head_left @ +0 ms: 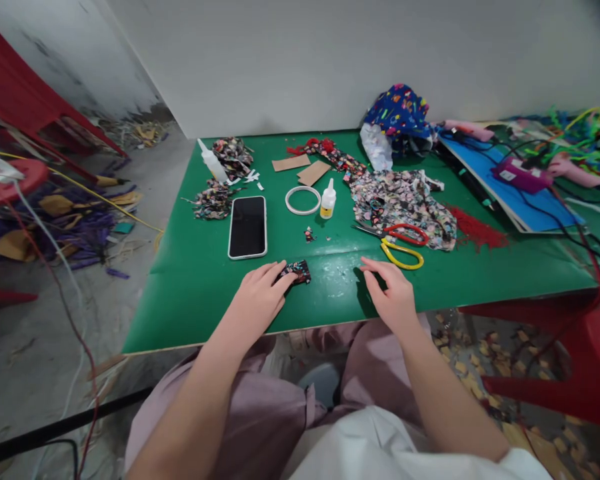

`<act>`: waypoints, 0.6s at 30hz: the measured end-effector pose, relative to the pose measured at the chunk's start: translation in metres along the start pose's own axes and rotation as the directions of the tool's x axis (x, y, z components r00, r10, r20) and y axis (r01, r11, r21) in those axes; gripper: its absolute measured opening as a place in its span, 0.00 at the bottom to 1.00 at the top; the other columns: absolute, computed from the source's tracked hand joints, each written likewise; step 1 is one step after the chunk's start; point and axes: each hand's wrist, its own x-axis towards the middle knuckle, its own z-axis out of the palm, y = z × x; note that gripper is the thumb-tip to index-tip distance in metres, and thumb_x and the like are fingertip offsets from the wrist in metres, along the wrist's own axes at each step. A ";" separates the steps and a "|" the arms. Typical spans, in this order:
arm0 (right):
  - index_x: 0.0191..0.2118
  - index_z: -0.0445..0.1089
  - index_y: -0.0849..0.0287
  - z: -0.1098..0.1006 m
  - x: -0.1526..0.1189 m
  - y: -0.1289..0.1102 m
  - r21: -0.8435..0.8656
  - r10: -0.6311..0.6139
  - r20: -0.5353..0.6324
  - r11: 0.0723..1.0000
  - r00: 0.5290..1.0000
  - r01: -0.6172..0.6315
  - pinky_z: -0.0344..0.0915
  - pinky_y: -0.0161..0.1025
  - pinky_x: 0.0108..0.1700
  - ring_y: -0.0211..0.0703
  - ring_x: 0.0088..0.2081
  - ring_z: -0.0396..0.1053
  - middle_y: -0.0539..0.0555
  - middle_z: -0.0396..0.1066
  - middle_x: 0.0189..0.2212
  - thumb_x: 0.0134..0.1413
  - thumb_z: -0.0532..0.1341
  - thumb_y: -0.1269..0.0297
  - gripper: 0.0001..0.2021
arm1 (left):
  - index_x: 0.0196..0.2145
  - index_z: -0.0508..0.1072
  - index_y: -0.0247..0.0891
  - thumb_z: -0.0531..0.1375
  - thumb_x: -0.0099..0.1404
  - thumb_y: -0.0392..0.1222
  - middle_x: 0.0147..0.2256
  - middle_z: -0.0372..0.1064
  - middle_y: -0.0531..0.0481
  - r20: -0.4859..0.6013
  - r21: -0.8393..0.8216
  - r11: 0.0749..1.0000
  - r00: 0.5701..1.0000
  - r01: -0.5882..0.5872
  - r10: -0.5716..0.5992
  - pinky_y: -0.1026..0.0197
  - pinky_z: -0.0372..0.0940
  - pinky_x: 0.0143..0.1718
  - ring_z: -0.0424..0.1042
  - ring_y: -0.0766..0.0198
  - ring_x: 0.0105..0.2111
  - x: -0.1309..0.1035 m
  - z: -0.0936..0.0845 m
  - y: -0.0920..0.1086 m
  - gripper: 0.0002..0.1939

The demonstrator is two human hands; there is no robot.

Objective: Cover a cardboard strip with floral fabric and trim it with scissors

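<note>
My left hand (261, 291) lies at the near side of the green table, its thumb and fingers closed on a small dark floral fabric piece (299, 271). The fabric's left part is hidden beneath the fingers. Over the table's front edge, my right hand (391, 291) has thumb and index finger apart, with nothing visible between them. Nearest to it are scissors (400, 243) with one red and one yellow handle. Beyond the hands stand a small glue bottle (328, 200) and a white ring (303, 200). A tiny fabric scrap (309, 234) lies between the hands and the ring.
A phone (248, 227) lies left of the ring. Behind it are floral fabric bundles (233, 157) and a second white bottle (212, 162). Brown cardboard pieces (314, 173), a large floral cloth (405, 200) and a blue board (510, 180) with cables lie farther back and right.
</note>
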 end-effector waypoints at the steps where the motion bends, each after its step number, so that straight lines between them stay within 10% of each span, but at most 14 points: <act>1: 0.45 0.69 0.55 0.000 0.000 0.000 -0.001 -0.004 -0.001 1.000 1.000 0.004 0.67 0.45 0.45 0.44 0.41 0.70 0.53 0.75 0.35 0.56 0.54 0.67 0.12 | 0.50 0.67 0.37 0.51 0.62 0.31 0.53 0.64 0.39 0.004 -0.009 1.000 1.000 0.004 -0.004 0.47 0.61 0.51 0.62 0.53 0.52 0.001 -0.001 0.000 0.18; 18: 0.40 0.73 0.56 0.002 0.000 0.002 0.009 -0.061 -0.006 0.998 0.998 0.061 0.67 0.44 0.44 0.43 0.39 0.70 0.54 0.75 0.35 0.56 0.55 0.69 0.11 | 0.58 0.61 0.39 0.47 0.65 0.30 0.57 0.56 0.34 0.044 0.048 0.995 0.995 -0.088 0.086 0.51 0.62 0.50 0.63 0.53 0.52 -0.006 -0.008 -0.004 0.24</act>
